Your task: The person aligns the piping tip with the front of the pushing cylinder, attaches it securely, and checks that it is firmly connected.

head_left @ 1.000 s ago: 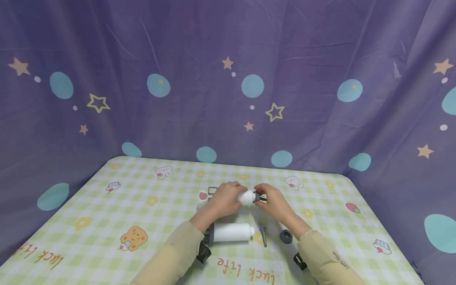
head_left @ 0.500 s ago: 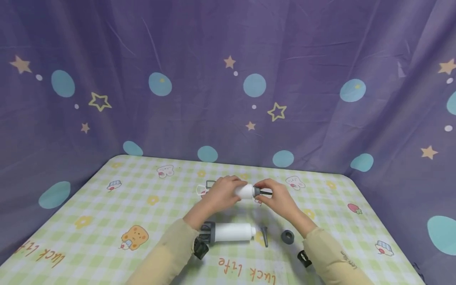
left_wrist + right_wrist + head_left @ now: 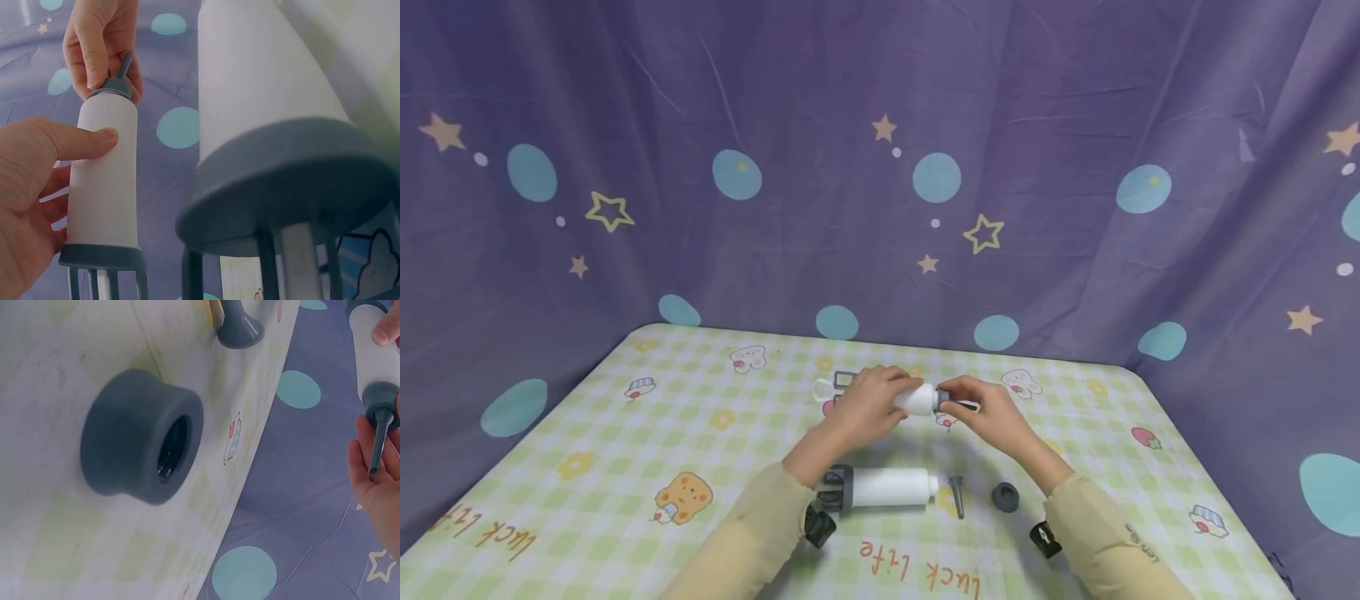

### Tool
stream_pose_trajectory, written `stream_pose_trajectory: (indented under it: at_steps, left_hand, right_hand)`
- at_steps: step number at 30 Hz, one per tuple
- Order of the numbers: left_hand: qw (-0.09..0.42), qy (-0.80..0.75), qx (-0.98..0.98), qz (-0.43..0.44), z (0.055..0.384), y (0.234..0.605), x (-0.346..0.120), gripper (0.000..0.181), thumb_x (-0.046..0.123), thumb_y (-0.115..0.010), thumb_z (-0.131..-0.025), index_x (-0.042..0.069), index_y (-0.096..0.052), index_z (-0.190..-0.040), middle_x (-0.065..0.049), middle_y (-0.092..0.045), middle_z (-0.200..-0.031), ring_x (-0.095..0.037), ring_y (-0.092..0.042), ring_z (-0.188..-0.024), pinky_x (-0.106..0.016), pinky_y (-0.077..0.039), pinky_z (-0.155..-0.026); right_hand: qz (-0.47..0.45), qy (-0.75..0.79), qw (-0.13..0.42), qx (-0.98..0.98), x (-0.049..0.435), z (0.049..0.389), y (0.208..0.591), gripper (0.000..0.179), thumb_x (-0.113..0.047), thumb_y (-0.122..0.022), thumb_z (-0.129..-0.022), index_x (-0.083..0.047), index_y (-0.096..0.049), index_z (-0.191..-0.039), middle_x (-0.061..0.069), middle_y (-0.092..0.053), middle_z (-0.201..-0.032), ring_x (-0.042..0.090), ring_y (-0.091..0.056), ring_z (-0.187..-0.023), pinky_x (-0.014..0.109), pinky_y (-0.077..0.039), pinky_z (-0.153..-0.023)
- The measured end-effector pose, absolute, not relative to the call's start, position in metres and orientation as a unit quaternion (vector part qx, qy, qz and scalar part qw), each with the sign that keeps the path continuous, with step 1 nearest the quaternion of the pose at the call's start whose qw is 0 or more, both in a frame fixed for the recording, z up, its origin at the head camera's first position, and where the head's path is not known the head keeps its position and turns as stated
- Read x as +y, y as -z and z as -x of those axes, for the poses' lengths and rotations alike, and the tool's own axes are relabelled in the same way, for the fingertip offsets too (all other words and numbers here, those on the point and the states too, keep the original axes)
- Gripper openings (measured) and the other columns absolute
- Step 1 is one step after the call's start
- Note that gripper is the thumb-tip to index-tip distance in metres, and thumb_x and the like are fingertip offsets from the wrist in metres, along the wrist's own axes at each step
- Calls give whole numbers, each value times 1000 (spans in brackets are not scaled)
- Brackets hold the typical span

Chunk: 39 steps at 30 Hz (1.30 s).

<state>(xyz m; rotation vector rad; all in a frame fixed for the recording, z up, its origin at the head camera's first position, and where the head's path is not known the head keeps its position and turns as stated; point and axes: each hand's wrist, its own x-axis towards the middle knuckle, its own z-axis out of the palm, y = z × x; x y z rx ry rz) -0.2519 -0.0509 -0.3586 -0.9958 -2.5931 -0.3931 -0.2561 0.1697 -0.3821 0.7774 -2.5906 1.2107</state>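
The left hand (image 3: 868, 404) was gripping a white tube (image 3: 103, 175), and the right hand (image 3: 995, 415) was pinching the grey cap (image 3: 116, 87) at its end.

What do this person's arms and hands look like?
The left hand and right hand are gloveless. The left sleeve and right sleeve are long and pale beige; the right one bears dark lettering, too small to read. A black device shows at the left sleeve's end, another at the right's.
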Motion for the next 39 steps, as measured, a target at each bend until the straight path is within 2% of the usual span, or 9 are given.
stream_pose_trajectory:
  at_steps: [5, 9, 13, 19, 27, 30, 34, 39]
  left_hand:
    - [175, 125, -909, 358, 250, 358, -50, 45, 15, -70, -79, 17, -58, -123, -3, -59, -117, -22, -54, -106, -40, -43, -90]
    - [186, 124, -906, 359, 248, 358, -49, 45, 14, -70, -79, 17, -58, -123, -2, -59, -117, -21, -53, -107, -39, -42, -91]
    - [189, 125, -906, 358, 246, 360, -49, 47, 14, -70, -79, 19, -57, -124, -2, -58, -118, -20, -53, -108, -39, -41, -92]
    - [193, 126, -906, 356, 245, 362, -48, 47, 14, -70, -79, 19, -57, -124, -2, -58, -119, -19, -53, -108, -39, -41, -93]
    - [194, 140, -902, 359, 248, 363, -48, 47, 15, -70, -79, 19, -57, -123, -2, -58, -120, -20, -53, -109, -40, -41, -93]
    - [195, 143, -901, 361, 249, 363, -48, 46, 14, -70, -79, 18, -58, -123, -3, -58, -119, -20, -53, -108, -40, -42, -92]
    - [197, 152, -900, 359, 250, 362, -49, 45, 13, -71, -78, 16, -59, -122, -3, -59, -117, -21, -54, -107, -40, -42, -91]
    - [203, 148, -900, 355, 251, 361, -50, 45, 14, -71, -78, 16, -60, -121, -3, -60, -115, -21, -55, -106, -40, -42, -91]
  right_hand:
    - [-253, -417, 65, -870, 173, 258, 382, 29, -32, -58, -88, -15, -63, -110, 2, -67, -103, 20, -64, -95, 33, -52, -78]
    - [-245, -438, 41, -864, 173, 257, 380, 27, -27, -55, -91, -10, -63, -109, 5, -67, -100, 21, -64, -92, 34, -51, -79]
    - [-239, -461, 12, -855, 169, 247, 368, 24, -19, -50, -94, -3, -64, -105, 9, -67, -91, 27, -64, -84, 32, -51, -76]
    - [-244, -476, -6, -845, 163, 238, 357, 25, -17, -43, -97, 0, -61, -105, 14, -67, -89, 34, -64, -79, 41, -50, -80]
    - [-225, -472, 0, -853, 160, 238, 356, 26, -18, -40, -98, -1, -58, -105, 19, -67, -81, 36, -64, -74, 30, -50, -73]
    - [-222, -470, 0, -854, 160, 238, 356, 27, -19, -38, -99, -1, -57, -106, 18, -66, -84, 34, -64, -75, 30, -50, -74]
    - [-217, -457, 27, -862, 159, 235, 355, 28, -19, -39, -98, -1, -56, -112, 14, -66, -94, 30, -65, -82, 38, -50, -78]
    - [-241, -451, 78, -856, 161, 233, 358, 29, -14, -57, -90, -2, -54, -116, 15, -61, -112, 29, -61, -96, 43, -49, -83]
